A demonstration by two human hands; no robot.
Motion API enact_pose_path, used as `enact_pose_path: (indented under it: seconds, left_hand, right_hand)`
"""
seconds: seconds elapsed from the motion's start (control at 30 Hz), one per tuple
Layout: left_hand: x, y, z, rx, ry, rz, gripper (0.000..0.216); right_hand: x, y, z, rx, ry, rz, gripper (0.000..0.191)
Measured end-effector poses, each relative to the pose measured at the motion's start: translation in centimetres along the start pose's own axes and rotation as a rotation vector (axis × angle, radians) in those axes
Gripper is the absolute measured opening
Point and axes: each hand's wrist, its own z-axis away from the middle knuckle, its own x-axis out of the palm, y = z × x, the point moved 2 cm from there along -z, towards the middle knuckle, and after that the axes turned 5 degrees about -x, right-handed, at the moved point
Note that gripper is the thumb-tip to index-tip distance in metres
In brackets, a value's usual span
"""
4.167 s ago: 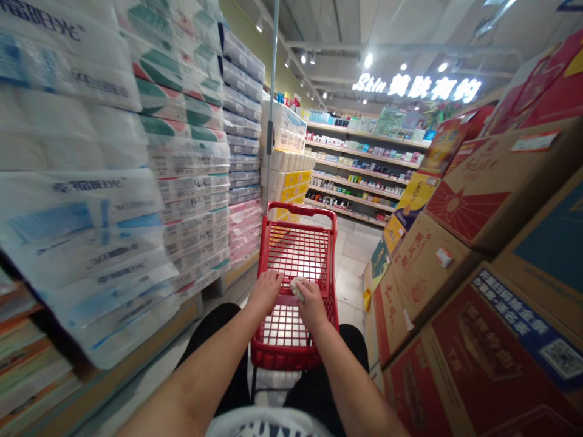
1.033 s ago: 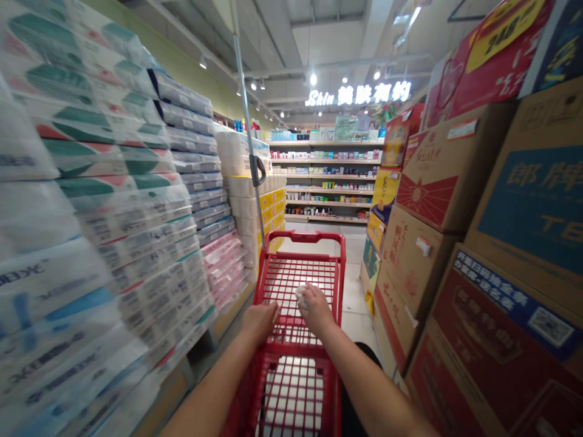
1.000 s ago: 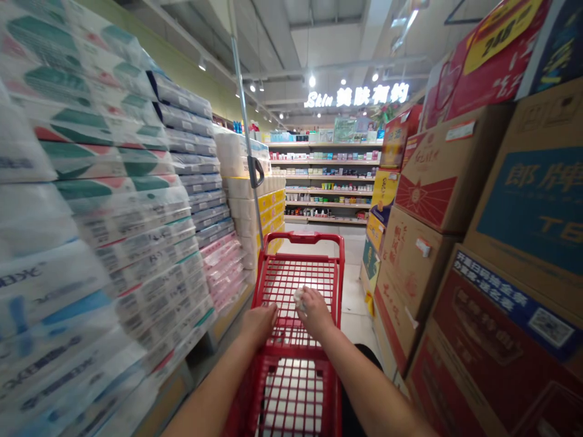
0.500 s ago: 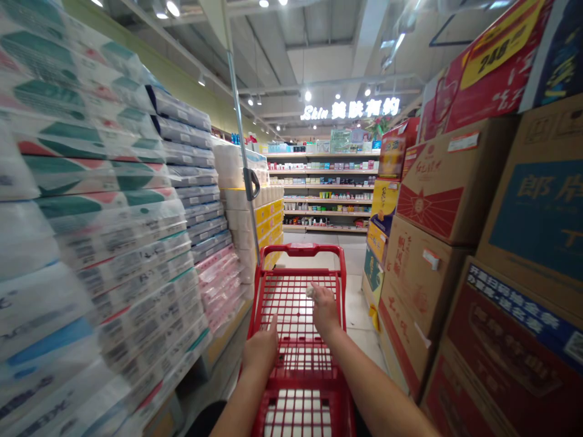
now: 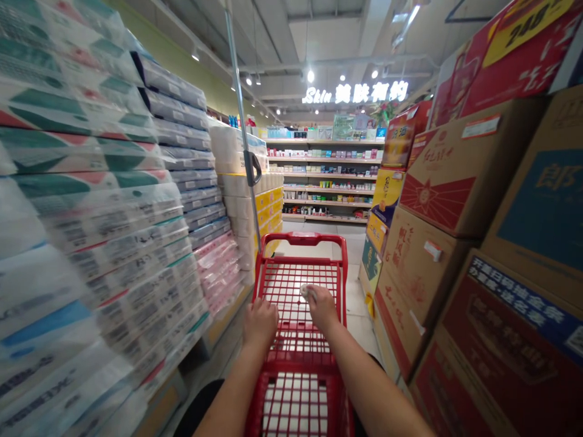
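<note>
A red plastic shopping cart [image 5: 300, 371] with a grid basket stretches out in front of me. My left hand [image 5: 261, 318] is at the cart's left side, its fingers curled down over the rim. Over the grid, my right hand [image 5: 321, 308] pinches a small crumpled whitish wad [image 5: 307, 292], which looks like tissue or cloth. Its fingertips are partly hidden behind the wad. A metal pole [image 5: 241, 103] with a grey handle piece rises from the cart's far left corner.
Tall stacks of wrapped tissue packs [image 5: 136, 243] line the left side on pallets. Cardboard boxes [image 5: 446, 176] are piled high along the right, close to the cart. A tiled floor [image 5: 350, 249] leads to shelves of small goods [image 5: 325, 161] under a lit sign [image 5: 355, 92].
My left hand has moved up and its raised finger has curled in. My right hand with the wad has shifted slightly left. The view has tilted down a little.
</note>
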Motion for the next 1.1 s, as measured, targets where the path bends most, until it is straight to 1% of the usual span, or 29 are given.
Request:
enact_pose_path:
  seconds: [0.07, 0.1, 0.17, 0.23, 0.27, 0.3, 0.4, 0.43, 0.47, 0.53, 0.57, 0.63, 0.7, 0.73, 0.77, 0.8, 0.9, 0.93, 0.97, 1.07, 1.1]
  left_hand:
    - [0.3, -0.1, -0.4, 0.021, 0.001, 0.009, 0.032]
    - [0.6, -0.1, -0.5, 0.024, 0.002, 0.014, 0.031]
    - [1.4, -0.2, -0.5, 0.037, -0.009, 0.028, 0.032]
    - [2.2, -0.3, -0.5, 0.057, -0.047, 0.039, 0.036]
    - [2.4, -0.4, -0.4, 0.076, -0.072, 0.044, 0.038]
    - [2.6, -0.4, -0.4, 0.098, -0.096, 0.051, 0.038]
    - [2.3, -0.3, -0.5, 0.121, -0.112, 0.079, 0.037]
    - [2.2, -0.3, -0.5, 0.114, -0.107, 0.089, 0.037]
    - [2.1, -0.3, -0.6, 0.106, -0.099, 0.095, 0.036]
    - [2.0, -0.2, -0.6, 0.098, -0.085, 0.094, 0.035]
    - [2.0, -0.2, -0.6, 0.099, -0.082, 0.089, 0.035]
    - [2.0, -0.2, -0.6, 0.089, -0.079, 0.075, 0.036]
    - [2.1, -0.2, -0.8, 0.071, -0.079, 0.066, 0.036]
    - [2.1, -0.2, -0.9, 0.062, -0.079, 0.063, 0.037]
    - [2.1, -0.1, -1.1, 0.055, -0.080, 0.061, 0.038]
    - [2.0, -0.1, -1.3, 0.052, -0.079, 0.060, 0.039]
    - [2.0, 0.1, -2.1, 0.060, -0.077, 0.056, 0.042]
    - [2.0, 0.1, -2.4, 0.065, -0.076, 0.051, 0.042]
    - [2.0, 0.1, -2.6, 0.069, -0.076, 0.046, 0.041]
    - [2.1, -0.1, -3.3, 0.075, -0.077, 0.041, 0.040]
    - [2.1, -0.2, -3.4, 0.077, -0.073, 0.047, 0.040]
  right_hand:
    - [-0.1, -0.4, 0.3, 0.006, -0.009, 0.055, 0.038]
    - [-0.1, -0.7, 0.6, -0.025, -0.031, 0.082, 0.042]
    - [0.2, -1.5, 1.0, -0.161, -0.124, 0.100, 0.048]
    - [0.5, -2.2, 1.4, -0.319, -0.235, 0.059, 0.051]
    - [0.6, -2.3, 1.4, -0.357, -0.260, 0.040, 0.051]
    - [0.7, -2.2, 1.4, -0.348, -0.249, 0.035, 0.050]
    - [0.5, -1.7, 1.0, -0.170, -0.114, 0.119, 0.043]
    - [0.5, -1.6, 1.0, -0.143, -0.102, 0.154, 0.043]
    - [0.6, -1.5, 1.0, -0.154, -0.120, 0.176, 0.044]
    - [0.8, -1.7, 1.1, -0.229, -0.197, 0.187, 0.045]
    - [0.8, -1.8, 1.1, -0.242, -0.218, 0.183, 0.044]
    - [0.7, -1.7, 1.0, -0.171, -0.192, 0.182, 0.041]
    - [0.5, -1.6, 1.0, -0.042, -0.114, 0.201, 0.039]
    - [0.5, -1.6, 1.1, -0.005, -0.086, 0.211, 0.038]
    - [0.6, -1.8, 1.2, -0.015, -0.083, 0.217, 0.039]
    - [0.8, -2.0, 1.3, -0.073, -0.107, 0.216, 0.040]
    - [1.4, -2.9, 1.7, -0.358, -0.246, 0.171, 0.047]
    - [1.5, -2.9, 1.7, -0.389, -0.260, 0.163, 0.047]
    - [1.4, -2.8, 1.6, -0.355, -0.239, 0.166, 0.045]
    - [0.9, -1.9, 0.9, -0.062, -0.079, 0.208, 0.036]
    - [0.8, -1.6, 0.8, -0.012, -0.055, 0.210, 0.034]
